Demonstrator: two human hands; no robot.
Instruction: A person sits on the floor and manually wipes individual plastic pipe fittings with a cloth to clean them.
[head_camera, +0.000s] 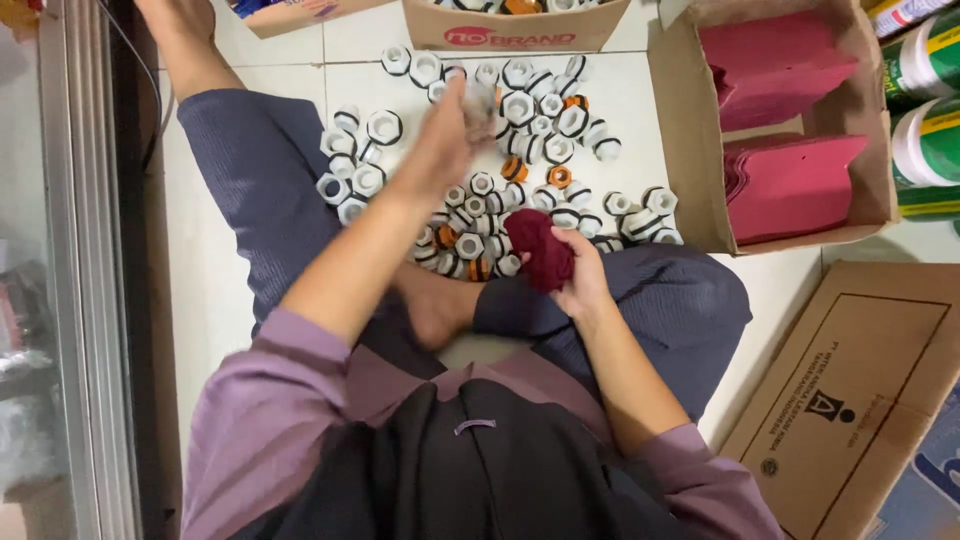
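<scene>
- A dark red cloth (540, 248), bunched, sits at the scene's centre, clamped in the right hand (580, 275); a loose grip could drop it onto the fittings.
- The left hand (450, 135), at 12 o'clock from the cloth, is motion-blurred; it seems closed on a small white fitting (480, 100), though I cannot tell for sure; a quick swing could fling it.
- White and orange fittings (500, 180) lie scattered on the tiled floor (210, 270); a shifting knee could roll them away.
- At 2 o'clock, a cardboard box (690, 150) holds pink sheets (780, 185).
</scene>
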